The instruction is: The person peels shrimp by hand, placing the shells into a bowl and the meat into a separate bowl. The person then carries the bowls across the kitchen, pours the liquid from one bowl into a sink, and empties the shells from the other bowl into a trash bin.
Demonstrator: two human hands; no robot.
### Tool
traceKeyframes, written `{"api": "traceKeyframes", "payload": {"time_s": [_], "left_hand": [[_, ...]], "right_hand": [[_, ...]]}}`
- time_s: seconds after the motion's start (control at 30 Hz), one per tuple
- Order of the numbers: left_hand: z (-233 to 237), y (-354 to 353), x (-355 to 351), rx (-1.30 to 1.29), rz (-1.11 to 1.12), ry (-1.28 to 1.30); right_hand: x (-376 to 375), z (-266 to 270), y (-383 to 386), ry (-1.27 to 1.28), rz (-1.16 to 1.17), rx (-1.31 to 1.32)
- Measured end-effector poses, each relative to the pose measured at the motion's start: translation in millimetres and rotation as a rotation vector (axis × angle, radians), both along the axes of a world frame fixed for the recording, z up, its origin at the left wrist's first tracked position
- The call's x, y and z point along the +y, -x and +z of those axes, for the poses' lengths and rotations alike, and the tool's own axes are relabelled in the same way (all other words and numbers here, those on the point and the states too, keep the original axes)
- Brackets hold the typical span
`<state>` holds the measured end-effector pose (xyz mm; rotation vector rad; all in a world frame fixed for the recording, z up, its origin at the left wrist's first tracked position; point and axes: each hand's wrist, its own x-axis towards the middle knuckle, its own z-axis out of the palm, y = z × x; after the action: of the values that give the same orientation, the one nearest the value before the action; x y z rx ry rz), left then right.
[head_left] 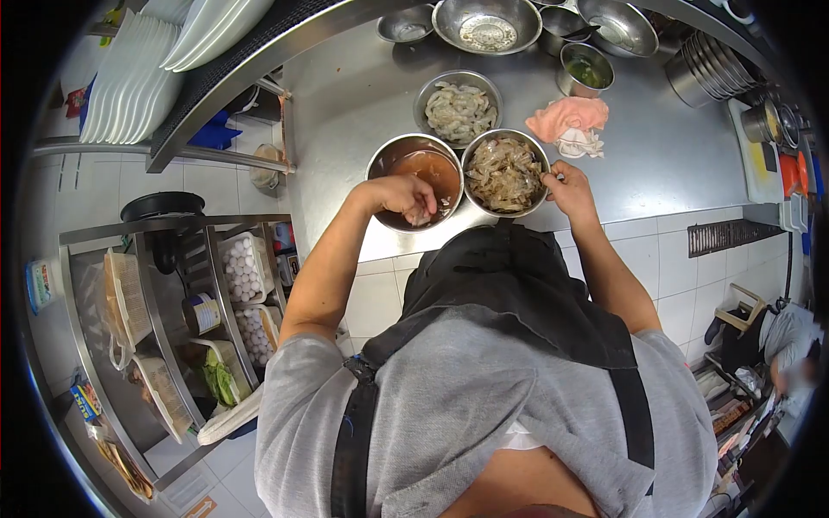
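My left hand is inside a metal bowl of reddish-brown liquid, its fingers curled together; what they hold, if anything, is hard to make out. Small pale bits lie near the fingertips. Beside it, my right hand grips the right rim of a metal bowl filled with translucent brownish shrimp shells. Just behind these two stands another metal bowl, heaped with pale grey peeled shrimp. All three bowls rest close together near the steel counter's front edge.
A pink and white cloth lies right of the bowls on the steel counter. Behind it stands a metal pot with green contents. Several metal bowls line the back. Left is a shelf rack with eggs; a person is far right.
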<state>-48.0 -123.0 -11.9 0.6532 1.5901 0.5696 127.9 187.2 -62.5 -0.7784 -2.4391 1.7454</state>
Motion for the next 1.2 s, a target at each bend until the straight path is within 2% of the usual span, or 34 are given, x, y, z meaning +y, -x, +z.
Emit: {"api": "traceKeyframes", "payload": {"time_s": [0.2, 0.27, 0.3, 0.37, 0.4, 0.5, 0.53, 0.57, 0.6, 0.67, 0.73, 0.77, 0.8, 0.83, 0.9, 0.93, 1.0, 1.07, 1.13, 1.2], "left_hand": [[16, 6, -7, -0.004, 0.259, -0.092], [23, 2, -4, 0.411, 0.143, -0.036], [29, -1, 0, 0.411, 0.139, -0.042], [41, -8, 9, 0.696, 0.095, -0.074], [49, -12, 15, 0.692, 0.093, -0.079], [60, -19, 31, 0.558, 0.239, -0.299], [56, -21, 36, 0.558, 0.242, -0.304], [49, -23, 42, 0.439, 0.357, -0.368], [45, -25, 47, 0.317, 0.468, -0.431], [46, -34, 61, 0.296, 0.506, -0.469], [42, -50, 80, 0.21, 0.74, -0.602], [38, -57, 90, 0.15, 0.809, -0.608], [36, -62, 99, 0.125, 0.837, -0.646], [35, -69, 106, 0.154, 0.845, -0.667], [28, -74, 115, 0.214, 0.813, -0.714], [22, -74, 116, 0.214, 0.813, -0.715], [18, -73, 116, 0.269, 0.787, -0.802], [23, -71, 112, 0.26, 0.755, -0.785], [30, -71, 112, 0.205, 0.712, -0.664], [24, -66, 112, 0.217, 0.683, -0.66]], "right_hand": [[-1, 0, 1, 0.001, 0.007, 0.003], [-1, 1, 0, -0.009, 0.01, 0.036], [-1, 2, 1, -0.015, 0.005, 0.036], [-1, 6, 0, -0.018, 0.014, -0.013], [1, 6, -1, -0.022, 0.012, -0.017], [1, 1, 2, 0.008, 0.042, -0.082], [-1, -2, 1, -0.108, 0.015, 0.048], [-2, -5, -1, -0.225, -0.012, 0.177], [-6, 10, -2, -0.232, -0.013, 0.174], [-18, 57, 2, -0.463, -0.148, 0.43], [-27, 68, 3, -0.438, -0.129, 0.487], [-32, 71, 4, -0.216, -0.027, 0.322], [-35, 73, 6, 0.006, 0.072, 0.162], [-38, 75, 9, -0.002, 0.062, 0.164], [-43, 75, 14, 0.252, 0.143, 0.12], [-41, 72, 15, 0.251, 0.144, 0.12], [-38, 67, 15, 0.395, 0.075, 0.137], [-35, 67, 14, 0.384, 0.088, 0.123], [-32, 69, 13, 0.368, 0.093, 0.112], [-29, 70, 14, 0.229, 0.175, 0.042]]}}
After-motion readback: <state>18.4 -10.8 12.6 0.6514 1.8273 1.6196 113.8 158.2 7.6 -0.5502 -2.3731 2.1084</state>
